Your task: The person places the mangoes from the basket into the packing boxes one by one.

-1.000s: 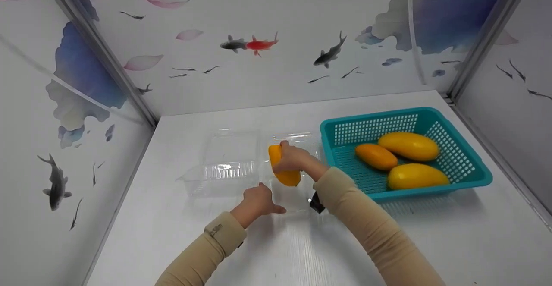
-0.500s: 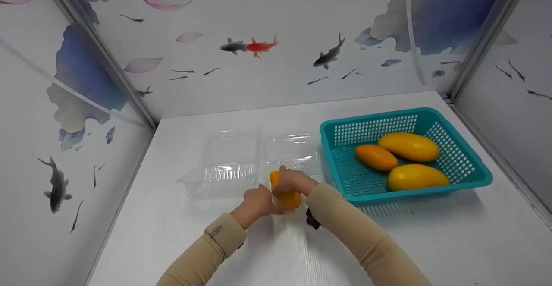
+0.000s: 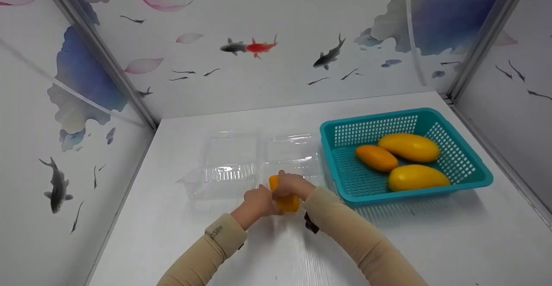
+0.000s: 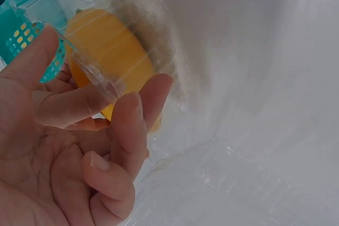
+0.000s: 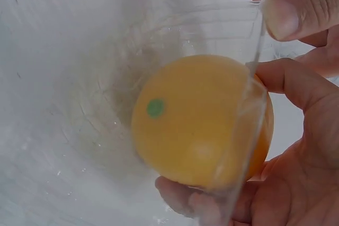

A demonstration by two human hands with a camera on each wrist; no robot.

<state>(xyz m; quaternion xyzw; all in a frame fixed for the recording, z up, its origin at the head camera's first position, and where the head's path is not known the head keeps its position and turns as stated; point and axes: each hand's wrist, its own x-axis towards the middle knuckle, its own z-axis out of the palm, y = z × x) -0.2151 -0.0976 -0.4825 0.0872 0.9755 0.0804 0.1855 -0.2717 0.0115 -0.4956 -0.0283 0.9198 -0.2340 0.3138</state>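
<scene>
My right hand (image 3: 293, 184) grips a yellow mango (image 3: 289, 203) inside the near half of a clear plastic clamshell box (image 3: 293, 150). In the right wrist view the mango (image 5: 190, 125) shows through the clear wall, a green spot on its end, with fingers around its far side. At the near left of the same box is my left hand (image 3: 257, 202), thumb and finger pinching its rim. The left wrist view has that rim (image 4: 95, 72) between the left fingers, the mango (image 4: 111, 48) behind it. Much of the box's near part is hidden by my hands.
A second clear clamshell box (image 3: 220, 180) stands open just left of the first. To the right, a teal perforated basket (image 3: 345, 197) holds three mangoes (image 3: 409, 146). Patterned panels (image 3: 276, 79) enclose the white table (image 3: 181, 243) at the back and sides.
My right hand has come down and nearer with the mango, from above the box into its near half. The left hand stays almost still at the rim.
</scene>
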